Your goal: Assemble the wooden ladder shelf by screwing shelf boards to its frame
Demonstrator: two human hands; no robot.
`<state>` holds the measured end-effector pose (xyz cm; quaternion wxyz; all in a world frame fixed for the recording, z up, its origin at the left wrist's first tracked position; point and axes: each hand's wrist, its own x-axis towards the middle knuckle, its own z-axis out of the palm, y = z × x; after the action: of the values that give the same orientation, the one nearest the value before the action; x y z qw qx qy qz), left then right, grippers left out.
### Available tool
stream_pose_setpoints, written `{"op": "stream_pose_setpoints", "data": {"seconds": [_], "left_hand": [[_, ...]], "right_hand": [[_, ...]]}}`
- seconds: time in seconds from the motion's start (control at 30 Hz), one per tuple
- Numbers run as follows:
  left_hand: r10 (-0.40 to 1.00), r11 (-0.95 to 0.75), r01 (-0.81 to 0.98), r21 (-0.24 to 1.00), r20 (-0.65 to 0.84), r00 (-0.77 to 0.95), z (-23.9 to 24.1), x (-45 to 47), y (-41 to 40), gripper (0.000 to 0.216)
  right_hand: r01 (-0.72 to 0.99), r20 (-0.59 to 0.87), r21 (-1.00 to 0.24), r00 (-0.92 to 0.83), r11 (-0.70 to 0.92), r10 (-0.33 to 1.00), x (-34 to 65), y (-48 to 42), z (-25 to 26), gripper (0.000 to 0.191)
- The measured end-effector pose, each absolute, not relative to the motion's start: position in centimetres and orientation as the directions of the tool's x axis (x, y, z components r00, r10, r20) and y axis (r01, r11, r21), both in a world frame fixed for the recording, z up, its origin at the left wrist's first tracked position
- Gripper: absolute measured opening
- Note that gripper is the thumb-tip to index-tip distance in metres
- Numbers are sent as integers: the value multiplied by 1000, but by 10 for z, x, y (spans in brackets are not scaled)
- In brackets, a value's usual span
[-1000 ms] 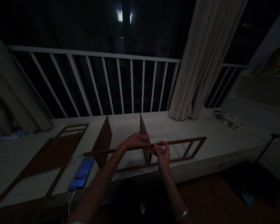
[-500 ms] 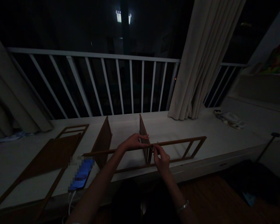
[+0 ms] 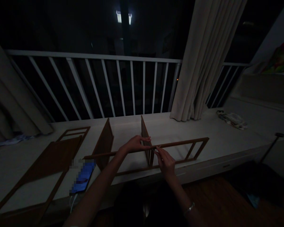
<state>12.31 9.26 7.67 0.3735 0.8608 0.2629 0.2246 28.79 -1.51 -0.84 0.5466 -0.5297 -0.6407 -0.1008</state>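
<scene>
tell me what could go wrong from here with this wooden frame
The scene is dim, so whatever the right hand may be pinching at the frame could slip unnoticed. The frame might shift if the left hand comes away. The phone lies by the left forearm, its cable trailing, so an arm could snag it.

the view is dim and dull in colour. a bright white light glares in the black window, split by a dark upright. the pale ledge catches a weak grey glow, while the floor sinks into near-black shadow. the phone glows blue under blocky pixels. the thin piece at the right hand is too dark to make out. upright lines slant outward toward the edges.
</scene>
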Motion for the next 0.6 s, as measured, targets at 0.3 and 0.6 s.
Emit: {"op": "stream_pose_setpoints", "data": {"seconds": [0.3, 0.6], "left_hand": [[618, -601, 310, 737, 183, 764, 76, 123, 94, 54], [619, -597, 308, 741, 181, 764, 79, 123, 92, 52]], "right_hand": [[516, 519, -828, 556, 220, 649, 258, -19, -19, 31], [-389, 10, -895, 476, 220, 879, 216, -11, -6, 40]]}}
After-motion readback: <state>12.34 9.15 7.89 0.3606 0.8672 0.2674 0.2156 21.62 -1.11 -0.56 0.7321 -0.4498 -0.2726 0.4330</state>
